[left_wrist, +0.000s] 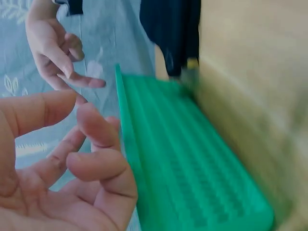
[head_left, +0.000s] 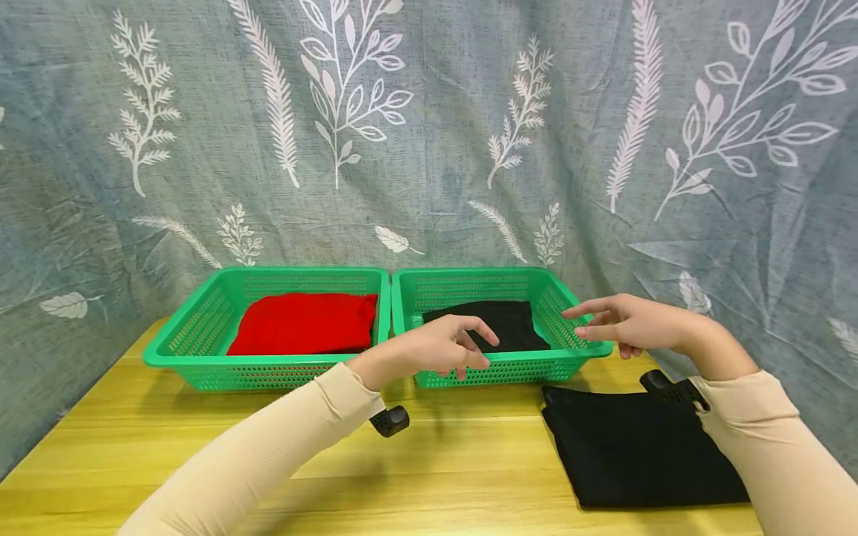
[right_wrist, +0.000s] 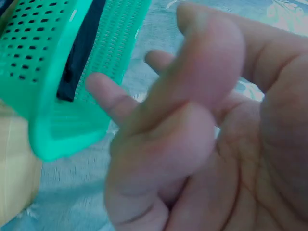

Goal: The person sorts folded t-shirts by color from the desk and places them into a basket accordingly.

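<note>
My left hand (head_left: 439,346) hovers over the front rim of the right green basket (head_left: 509,367), its fingers loosely bent around nothing. Near that basket's right end hangs my right hand (head_left: 626,325), also holding nothing, with relaxed fingers. Inside the right basket lies a folded black cloth (head_left: 499,320). A larger folded black cloth (head_left: 637,447) lies flat on the table under the right forearm, which hides part of it. In the left wrist view, the left fingers (left_wrist: 98,168) are bent beside the basket wall. The right wrist view shows the right fingers (right_wrist: 159,159) curved and apart from the basket.
A second green basket (head_left: 268,361) stands on the left, right beside the other, with folded red cloth (head_left: 304,324) in it. Both are on a yellow wooden table (head_left: 375,484). A grey-blue curtain (head_left: 429,149) with white leaf patterns hangs behind them.
</note>
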### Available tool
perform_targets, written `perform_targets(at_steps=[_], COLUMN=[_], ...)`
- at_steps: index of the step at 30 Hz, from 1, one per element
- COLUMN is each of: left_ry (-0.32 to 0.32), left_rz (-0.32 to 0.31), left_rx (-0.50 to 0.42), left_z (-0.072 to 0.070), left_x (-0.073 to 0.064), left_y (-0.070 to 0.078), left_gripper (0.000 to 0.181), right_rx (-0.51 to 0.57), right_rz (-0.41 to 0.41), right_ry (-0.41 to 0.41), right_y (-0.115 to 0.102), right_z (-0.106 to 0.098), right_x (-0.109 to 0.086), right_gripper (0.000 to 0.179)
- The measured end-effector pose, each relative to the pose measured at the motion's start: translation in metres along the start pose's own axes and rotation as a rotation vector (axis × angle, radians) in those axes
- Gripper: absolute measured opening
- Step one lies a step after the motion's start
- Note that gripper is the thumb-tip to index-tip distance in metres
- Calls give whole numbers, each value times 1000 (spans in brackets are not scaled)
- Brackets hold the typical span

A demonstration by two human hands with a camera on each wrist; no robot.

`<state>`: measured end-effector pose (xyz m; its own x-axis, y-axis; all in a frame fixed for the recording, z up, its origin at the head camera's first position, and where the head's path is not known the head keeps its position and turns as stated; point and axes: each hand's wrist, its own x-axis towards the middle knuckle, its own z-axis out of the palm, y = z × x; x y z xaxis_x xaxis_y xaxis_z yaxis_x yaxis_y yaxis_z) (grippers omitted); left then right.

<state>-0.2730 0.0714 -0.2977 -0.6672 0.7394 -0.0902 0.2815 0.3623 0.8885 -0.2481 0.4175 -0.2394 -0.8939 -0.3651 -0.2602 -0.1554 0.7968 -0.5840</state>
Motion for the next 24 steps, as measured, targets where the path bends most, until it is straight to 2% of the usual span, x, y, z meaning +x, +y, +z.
perform_targets(at_steps=[5, 10, 16, 24], left_ry=[-51, -113, -190, -267], left_rz=[33, 38, 31, -7], left_rx=[11, -12, -17, -28], left_z=[27, 54, 82, 108], left_x=[-5, -2, 7, 13], left_y=[4, 0, -10, -15], left_gripper=[31, 34, 43, 50], right_rx=[34, 69, 140, 165], right_rz=[-11, 13, 94, 225], right_ry=[-16, -45, -72, -47], right_y=[20, 47, 81, 115], right_z=[6, 12, 20, 29], right_x=[-28, -53, -75, -89], right_gripper=[62, 61, 62, 68])
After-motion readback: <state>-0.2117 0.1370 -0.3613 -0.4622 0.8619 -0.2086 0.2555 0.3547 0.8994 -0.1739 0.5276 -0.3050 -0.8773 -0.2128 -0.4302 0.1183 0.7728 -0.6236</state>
